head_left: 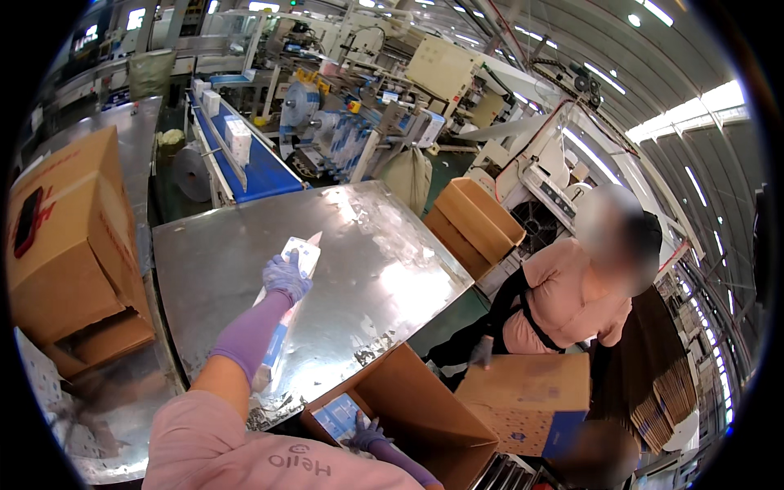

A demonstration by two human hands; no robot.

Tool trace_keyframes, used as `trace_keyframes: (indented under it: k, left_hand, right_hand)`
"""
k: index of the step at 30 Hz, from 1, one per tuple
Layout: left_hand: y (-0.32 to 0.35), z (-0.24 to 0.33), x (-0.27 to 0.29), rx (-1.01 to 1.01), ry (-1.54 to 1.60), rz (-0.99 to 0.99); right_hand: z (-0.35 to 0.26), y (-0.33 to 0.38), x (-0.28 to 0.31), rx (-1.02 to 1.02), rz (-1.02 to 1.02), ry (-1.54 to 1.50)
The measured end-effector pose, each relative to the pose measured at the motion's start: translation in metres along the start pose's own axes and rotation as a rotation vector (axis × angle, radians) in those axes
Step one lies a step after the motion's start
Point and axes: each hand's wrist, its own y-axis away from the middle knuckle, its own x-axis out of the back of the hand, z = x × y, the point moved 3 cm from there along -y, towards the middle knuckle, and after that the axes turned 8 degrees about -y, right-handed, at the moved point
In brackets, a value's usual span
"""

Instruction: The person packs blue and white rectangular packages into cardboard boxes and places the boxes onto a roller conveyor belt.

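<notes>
My left hand (287, 278), in a purple glove, reaches out over the metal table (384, 269). Its fingers are closed round the far end of a white-and-blue pack (304, 251). Under that forearm more white-and-blue packs (276, 345) lie along the table, partly covered by my arm. Down in an open cardboard box (416, 392) at the near edge is my right hand (367, 434), also gloved. Its fingers are spread on blue-and-white packs (336, 416) at the box's left side. My sleeve hides part of those packs.
A large carton (73, 245) with a dark red-edged phone (28, 220) on it stands at left. Beyond the table, a blue conveyor (261, 167) carries white packs (238, 140). At right, a co-worker in pink touches a closed carton (531, 392). Rollers (506, 474) lie beside my box.
</notes>
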Motion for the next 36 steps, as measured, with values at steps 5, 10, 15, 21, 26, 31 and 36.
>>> trace_keyframes:
  k: [5, 10, 15, 21, 26, 31, 36]
  left_hand:
    - [0.002, 0.002, 0.004, -0.004, -0.003, -0.044]
    - [0.006, 0.004, 0.007, -0.017, 0.017, -0.022]
    - [0.006, -0.001, 0.010, -0.038, 0.041, -0.069]
    - [0.023, 0.000, 0.005, -0.291, -0.098, -0.334]
    - [0.089, -0.024, 0.018, -0.794, -0.163, -0.242]
    - [0.129, -0.074, 0.021, -0.729, -0.033, -0.243]
    - [0.128, -0.064, 0.023, -0.779, 0.001, -0.168]
  right_hand:
    - [0.002, 0.000, 0.001, -0.018, -0.003, -0.007]
    - [0.002, 0.000, 0.000, -0.041, -0.010, -0.027]
    - [0.001, -0.007, -0.004, -0.031, 0.015, -0.009]
    - [0.015, -0.068, 0.015, 0.414, -0.260, -0.005]
    - [-0.087, 0.156, 0.205, 0.620, -0.625, -0.634]
    - [-0.224, 0.160, 0.312, 0.952, -0.177, -0.569]
    - [-0.315, 0.000, 0.383, 0.845, 0.773, -0.165]
